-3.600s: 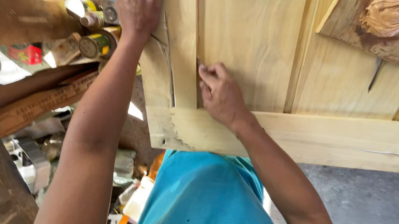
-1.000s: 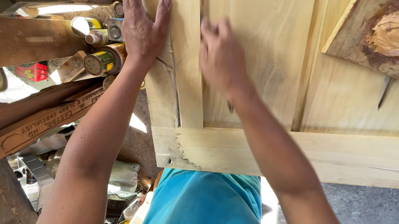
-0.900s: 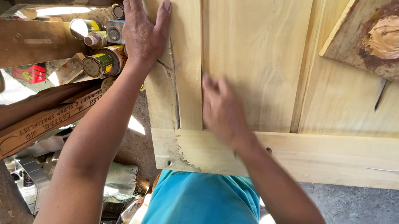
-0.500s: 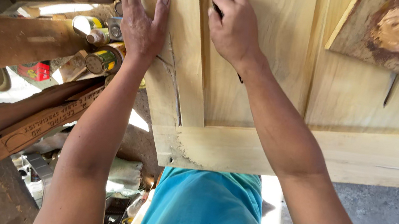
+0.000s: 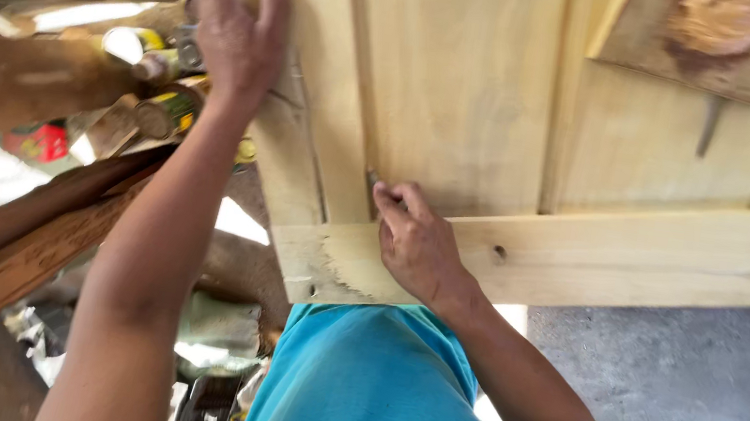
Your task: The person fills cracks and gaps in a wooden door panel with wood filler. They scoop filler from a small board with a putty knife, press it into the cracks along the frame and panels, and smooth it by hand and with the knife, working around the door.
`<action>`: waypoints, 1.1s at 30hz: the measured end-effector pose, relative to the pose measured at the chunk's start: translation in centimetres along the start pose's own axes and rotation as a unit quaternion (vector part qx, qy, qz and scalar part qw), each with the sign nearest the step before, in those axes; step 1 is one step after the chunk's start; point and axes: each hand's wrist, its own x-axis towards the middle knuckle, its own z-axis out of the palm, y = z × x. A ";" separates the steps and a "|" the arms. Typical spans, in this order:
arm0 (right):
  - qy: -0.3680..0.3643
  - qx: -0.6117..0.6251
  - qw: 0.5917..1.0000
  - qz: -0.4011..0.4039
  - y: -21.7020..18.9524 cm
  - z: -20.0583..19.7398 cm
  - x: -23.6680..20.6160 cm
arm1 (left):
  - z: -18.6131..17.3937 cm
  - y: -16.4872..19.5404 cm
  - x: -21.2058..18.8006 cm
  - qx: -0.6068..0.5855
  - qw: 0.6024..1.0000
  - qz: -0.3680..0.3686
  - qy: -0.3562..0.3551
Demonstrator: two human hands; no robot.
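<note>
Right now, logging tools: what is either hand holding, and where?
Right hand pinches a small dark tool, mostly hidden. Left hand lies flat on the door.

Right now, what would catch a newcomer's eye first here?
The big pale wooden panelled door fills the view. The left hand presses flat on its left edge, while the right hand works at a groove near the bottom rail. Colourful tin cans crowd the left.

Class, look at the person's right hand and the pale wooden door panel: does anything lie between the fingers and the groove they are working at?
Nothing visible does. The right hand rests directly on the wooden door, fingertips at the groove's lower end. The left hand presses flat on the door's edge, off to the side.
</note>
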 end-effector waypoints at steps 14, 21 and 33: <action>0.329 -0.242 0.903 0.133 10.8 -20.5 -0.4 | -1.8 3.0 0.3 -0.078 0.994 -0.057 -0.059; 0.306 -0.248 0.908 0.141 11.8 -20.7 0.2 | -2.3 3.4 0.1 -0.066 0.993 -0.064 -0.069; 0.209 0.144 0.933 0.256 11.2 -21.0 2.0 | -2.5 3.9 0.7 -0.079 0.987 -0.117 -0.079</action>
